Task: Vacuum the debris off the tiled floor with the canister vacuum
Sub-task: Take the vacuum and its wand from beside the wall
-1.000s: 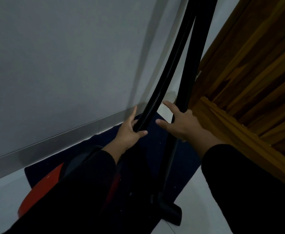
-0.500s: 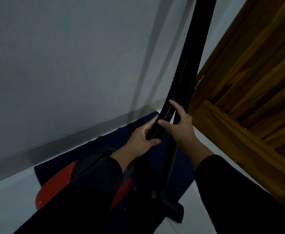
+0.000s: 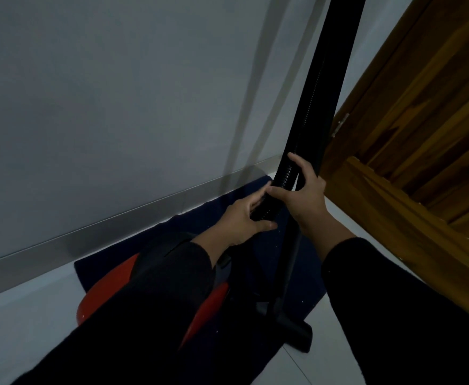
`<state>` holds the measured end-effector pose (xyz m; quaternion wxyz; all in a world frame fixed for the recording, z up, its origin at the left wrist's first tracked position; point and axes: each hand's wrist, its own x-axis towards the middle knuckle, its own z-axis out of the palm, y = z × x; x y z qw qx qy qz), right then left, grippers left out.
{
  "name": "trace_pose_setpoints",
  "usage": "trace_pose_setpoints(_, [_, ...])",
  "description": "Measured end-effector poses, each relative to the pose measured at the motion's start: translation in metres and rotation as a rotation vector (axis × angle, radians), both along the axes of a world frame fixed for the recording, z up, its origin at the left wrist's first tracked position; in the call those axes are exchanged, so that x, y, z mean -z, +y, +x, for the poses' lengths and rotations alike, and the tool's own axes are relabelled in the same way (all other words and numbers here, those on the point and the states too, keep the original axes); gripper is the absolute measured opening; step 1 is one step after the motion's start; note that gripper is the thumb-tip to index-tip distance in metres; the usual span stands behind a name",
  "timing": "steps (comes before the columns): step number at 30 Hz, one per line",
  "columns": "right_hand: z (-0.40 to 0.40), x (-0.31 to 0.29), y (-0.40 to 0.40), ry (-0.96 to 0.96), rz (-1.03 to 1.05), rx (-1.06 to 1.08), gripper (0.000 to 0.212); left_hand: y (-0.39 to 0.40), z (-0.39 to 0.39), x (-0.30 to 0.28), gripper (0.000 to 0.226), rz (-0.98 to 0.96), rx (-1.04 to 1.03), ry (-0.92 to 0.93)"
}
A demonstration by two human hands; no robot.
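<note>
Head view, change: right hand (image 3: 305,198) has come off the smooth black rigid wand (image 3: 336,87) and joined the left hand (image 3: 241,218) on the ribbed black flexible hose (image 3: 283,179).
Grip, left: fingers and thumb curled round the hose, just below the right.
Grip, right: curled round the hose directly above, the two hands touching.
Meaning: likely freeing the hose from the wand; no suction pass begun.
Hose axis: steeply upright, rising from the grip alongside the wand, leaning right at top.
Wand: past the right hand, down to the black floor nozzle (image 3: 291,329) on the dark blue mat (image 3: 305,290).
Canister: red and black canister vacuum body (image 3: 102,293) below the left forearm, on pale tiled floor (image 3: 19,323).
</note>
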<state>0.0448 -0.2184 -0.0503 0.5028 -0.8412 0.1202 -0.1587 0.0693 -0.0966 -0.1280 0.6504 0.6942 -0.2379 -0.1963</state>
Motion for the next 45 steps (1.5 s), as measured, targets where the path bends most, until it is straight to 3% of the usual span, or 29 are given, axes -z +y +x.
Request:
trace_pose_setpoints(4, [-0.005,-0.003,0.001,0.016,-0.035,0.002,0.074,0.021,0.003,-0.007,0.091,0.25,0.082,-0.032])
trace_pose_setpoints(8, [-0.01,-0.007,0.006,0.052,-0.014,0.004,0.076,0.076,0.0,-0.009,0.088,0.815,0.211,-0.083])
trace_pose_setpoints(11, [-0.014,-0.01,0.009,0.058,-0.01,0.009,0.076,0.115,-0.02,-0.02,0.086,0.83,0.241,0.079])
trace_pose_setpoints(14, [-0.018,-0.011,0.011,0.062,0.005,0.016,0.075,0.143,-0.037,-0.025,0.087,0.955,0.172,-0.126])
trace_pose_setpoints(16, [-0.019,-0.011,0.012,0.059,0.014,0.017,0.076,0.158,-0.048,-0.023,0.084,0.865,0.08,-0.122])
trace_pose_setpoints(20, [-0.018,-0.01,0.013,0.061,0.031,0.017,0.076,0.162,-0.075,-0.012,0.068,0.546,-0.044,0.094])
trace_pose_setpoints(22, [-0.018,-0.011,0.012,0.073,0.048,0.019,0.076,0.156,-0.084,-0.006,0.062,0.464,-0.112,0.114])
trace_pose_setpoints(28, [-0.021,-0.02,0.006,0.107,0.107,0.025,0.076,0.143,-0.092,-0.024,0.059,0.477,-0.184,0.119])
trace_pose_setpoints(33, [-0.036,-0.057,-0.003,0.189,0.132,0.055,0.076,0.132,-0.102,-0.081,0.058,0.564,-0.107,0.205])
trace_pose_setpoints(36, [-0.052,-0.094,-0.009,0.233,0.127,0.072,0.075,0.123,-0.116,-0.129,0.057,0.631,-0.067,0.206])
trace_pose_setpoints(45, [-0.105,-0.243,-0.023,0.349,0.124,0.028,0.075,0.105,-0.177,-0.27,0.049,0.59,-0.071,0.323])
